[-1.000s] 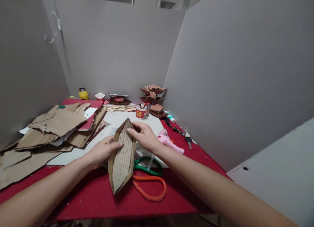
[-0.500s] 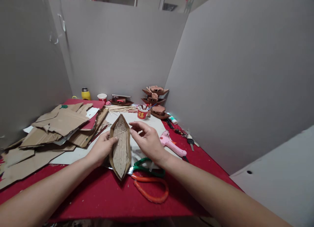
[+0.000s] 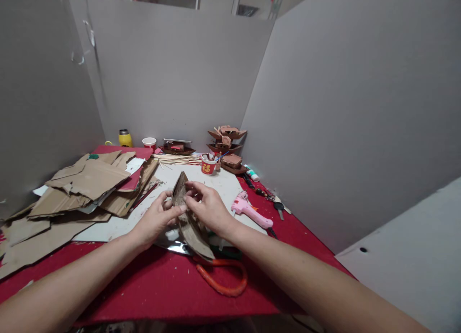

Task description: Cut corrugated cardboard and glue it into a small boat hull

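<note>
Between my two hands is a small cardboard boat hull [image 3: 192,234], tipped onto its side with its far point raised. My left hand [image 3: 158,217] grips its left side, thumb pressed on the cardboard. My right hand [image 3: 207,208] pinches the right edge, fingertips close to the left thumb. Part of the hull's inside is hidden by the fingers. Beneath it lie scissors with an orange handle loop [image 3: 225,277]; their green loop is mostly covered by the hull and my right wrist. A pink glue gun [image 3: 250,210] rests to the right of my right hand.
Torn cardboard pieces [image 3: 93,179] are heaped at left. Behind my hands are thin wooden sticks [image 3: 178,159], a red paper cup [image 3: 208,166] and several brown model boats [image 3: 226,145]. Keys [image 3: 279,207] lie at right. Grey partitions [image 3: 173,73] enclose the red-covered table [image 3: 144,294].
The hull has turned from facing up to lying tilted on its side. My right hand has moved left and closed on its edge; my left hand has shifted slightly right.
</note>
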A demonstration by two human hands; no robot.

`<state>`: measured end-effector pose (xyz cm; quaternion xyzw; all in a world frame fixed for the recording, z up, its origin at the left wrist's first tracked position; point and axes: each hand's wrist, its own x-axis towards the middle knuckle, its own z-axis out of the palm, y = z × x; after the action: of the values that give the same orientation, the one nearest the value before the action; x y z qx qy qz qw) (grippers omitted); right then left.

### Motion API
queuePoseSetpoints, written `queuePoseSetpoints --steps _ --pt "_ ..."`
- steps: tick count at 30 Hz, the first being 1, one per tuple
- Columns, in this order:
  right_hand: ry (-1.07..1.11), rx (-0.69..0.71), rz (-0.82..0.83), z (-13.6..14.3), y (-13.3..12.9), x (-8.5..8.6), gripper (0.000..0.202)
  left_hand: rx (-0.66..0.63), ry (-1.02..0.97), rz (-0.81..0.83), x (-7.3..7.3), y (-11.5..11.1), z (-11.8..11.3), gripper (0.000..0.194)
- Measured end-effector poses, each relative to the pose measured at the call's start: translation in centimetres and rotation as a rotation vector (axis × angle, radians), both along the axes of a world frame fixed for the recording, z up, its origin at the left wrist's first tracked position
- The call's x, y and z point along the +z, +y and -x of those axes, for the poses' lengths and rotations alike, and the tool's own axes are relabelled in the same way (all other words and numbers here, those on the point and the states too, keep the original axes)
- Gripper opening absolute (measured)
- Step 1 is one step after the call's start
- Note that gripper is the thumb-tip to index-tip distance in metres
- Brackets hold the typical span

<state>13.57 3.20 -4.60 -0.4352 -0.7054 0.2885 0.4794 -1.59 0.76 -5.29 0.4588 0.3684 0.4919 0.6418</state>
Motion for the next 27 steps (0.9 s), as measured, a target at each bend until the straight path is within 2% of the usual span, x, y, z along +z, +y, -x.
queuePoseSetpoints --steps 4,10,18,22,27 --pt "0.093 0.015 0.040 0.7 0.5 0.2 0.029 -0.063 -0.016 -0.079 0.1 -0.1 -0.3 0.041" --pt "0.225 0.067 0.172 1.7 0.3 1.0 0.026 0.013 -0.045 -0.140 0.3 0.3 0.0 0.037" --pt "0.207 0.068 0.225 2.4 -0.5 2.5 0.023 0.149 -0.019 -0.145 1.6 -0.4 0.1 0.043" --pt "0.198 0.075 0.234 2.2 -0.9 2.9 0.024 0.203 -0.029 -0.148 1.3 -0.3 0.2 0.044" --pt "0.226 0.072 0.249 2.0 -1.2 3.2 0.029 0.197 -0.067 -0.122 0.9 0.2 0.5 0.039"
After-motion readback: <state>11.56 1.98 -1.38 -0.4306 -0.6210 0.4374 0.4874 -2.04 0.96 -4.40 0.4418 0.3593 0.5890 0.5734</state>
